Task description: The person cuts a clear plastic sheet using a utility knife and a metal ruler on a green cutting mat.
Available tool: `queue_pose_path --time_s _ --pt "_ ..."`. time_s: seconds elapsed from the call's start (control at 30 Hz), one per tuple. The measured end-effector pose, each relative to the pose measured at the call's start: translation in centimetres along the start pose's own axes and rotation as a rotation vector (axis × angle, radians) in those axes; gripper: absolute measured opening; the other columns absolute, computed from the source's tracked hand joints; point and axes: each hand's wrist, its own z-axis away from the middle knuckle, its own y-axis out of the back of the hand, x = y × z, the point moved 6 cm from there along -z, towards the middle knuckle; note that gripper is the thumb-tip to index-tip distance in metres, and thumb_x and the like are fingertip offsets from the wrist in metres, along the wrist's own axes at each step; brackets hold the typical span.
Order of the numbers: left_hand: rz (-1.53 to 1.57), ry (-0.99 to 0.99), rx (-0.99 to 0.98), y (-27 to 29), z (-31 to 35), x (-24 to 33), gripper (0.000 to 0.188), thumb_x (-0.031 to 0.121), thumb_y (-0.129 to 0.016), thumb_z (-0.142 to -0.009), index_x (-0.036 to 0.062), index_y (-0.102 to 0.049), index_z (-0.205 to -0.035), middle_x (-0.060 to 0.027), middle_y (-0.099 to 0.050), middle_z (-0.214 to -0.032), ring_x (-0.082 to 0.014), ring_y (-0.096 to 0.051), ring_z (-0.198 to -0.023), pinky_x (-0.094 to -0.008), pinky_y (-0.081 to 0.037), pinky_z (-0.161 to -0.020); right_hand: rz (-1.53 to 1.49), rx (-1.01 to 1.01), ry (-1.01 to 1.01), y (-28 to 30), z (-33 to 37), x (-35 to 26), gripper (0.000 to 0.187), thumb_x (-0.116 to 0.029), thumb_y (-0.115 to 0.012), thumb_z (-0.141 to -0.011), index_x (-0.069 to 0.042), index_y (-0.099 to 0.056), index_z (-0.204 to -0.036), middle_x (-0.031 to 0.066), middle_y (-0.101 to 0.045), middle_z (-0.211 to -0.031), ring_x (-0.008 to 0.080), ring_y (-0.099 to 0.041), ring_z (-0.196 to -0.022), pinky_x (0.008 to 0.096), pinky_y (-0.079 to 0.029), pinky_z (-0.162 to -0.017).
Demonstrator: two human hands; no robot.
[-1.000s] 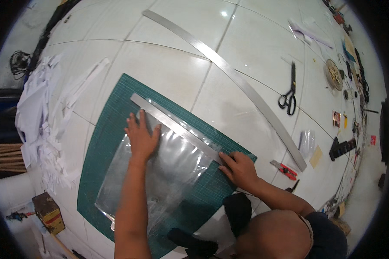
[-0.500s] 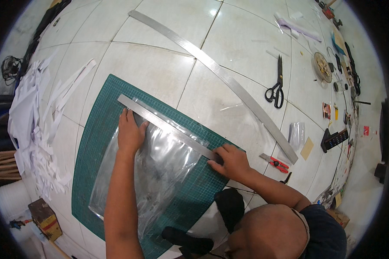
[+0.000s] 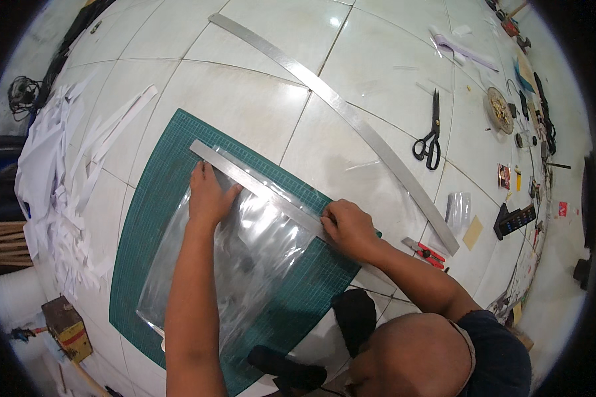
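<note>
Short steel ruler (image 3: 258, 188) runs diagonally between hands: left hand (image 3: 208, 197) pressing flat, open; right hand (image 3: 348, 228) closed at its lower-right end, contents unclear.

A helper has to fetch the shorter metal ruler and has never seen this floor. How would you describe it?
Find the green cutting mat on the white tiled floor. The short metal ruler lies across its clear plastic sheet, pressed by both hands; the long metal ruler lies on bare tiles.

Black scissors (image 3: 429, 135), a long metal strip (image 3: 351, 116) and white paper scraps (image 3: 53, 172) lie on the tiled floor (image 3: 391, 59).
</note>
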Motion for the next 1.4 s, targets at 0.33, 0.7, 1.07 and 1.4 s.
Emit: queue_pose_path --time_s 0.33,0.7,1.07,1.4 --pt "0.009 -0.008 0.023 1.1 0.3 0.4 0.094 0.042 -0.079 -0.081 -0.0062 -0.035 -0.148 -0.0272 -0.032 -0.155 -0.0414 -0.032 -0.143 -0.0453 -0.032 -0.118 -0.025 0.073 0.199 0.5 1.7 0.3 0.017 -0.012 -0.068 -0.083 -0.008 -0.064 -0.099 0.0130 -0.059 -0.101 0.0335 -0.061 -0.098 0.0445 -0.052 -0.079" --pt "0.028 -0.026 0.002 0.1 0.4 -0.3 0.098 0.046 -0.077 -0.083 -0.0071 -0.030 -0.150 -0.0259 -0.029 -0.157 -0.0408 -0.027 -0.147 -0.0452 -0.031 -0.119 0.284 -0.038 0.689 -4.1 5.3 -3.4 0.052 -0.025 -0.075 -0.083 -0.012 -0.059 -0.130 0.0094 -0.050 -0.146 0.0299 -0.043 -0.138 0.0500 -0.031 -0.114" --pt "0.014 0.056 -0.025 0.0 0.7 0.1 0.098 0.050 -0.076 -0.082 -0.0040 -0.030 -0.150 -0.0225 -0.026 -0.160 -0.0403 -0.026 -0.148 -0.0451 -0.032 -0.119 0.311 0.003 0.618 -3.1 7.0 -1.5 0.051 -0.024 -0.078 -0.080 -0.012 -0.062 -0.127 0.0056 -0.058 -0.134 0.0258 -0.048 -0.131 0.0589 -0.023 -0.116" --pt "0.005 0.016 -0.006 -0.5 0.1 -0.1 0.099 0.051 -0.076 -0.081 -0.0033 -0.030 -0.151 -0.0232 -0.026 -0.160 -0.0408 -0.024 -0.149 -0.0455 -0.032 -0.119 0.146 0.141 0.253 0.9 7.9 1.6 0.050 -0.019 -0.080 -0.077 -0.009 -0.063 -0.123 0.0118 -0.064 -0.110 0.0303 -0.060 -0.104 0.0470 -0.044 -0.091"
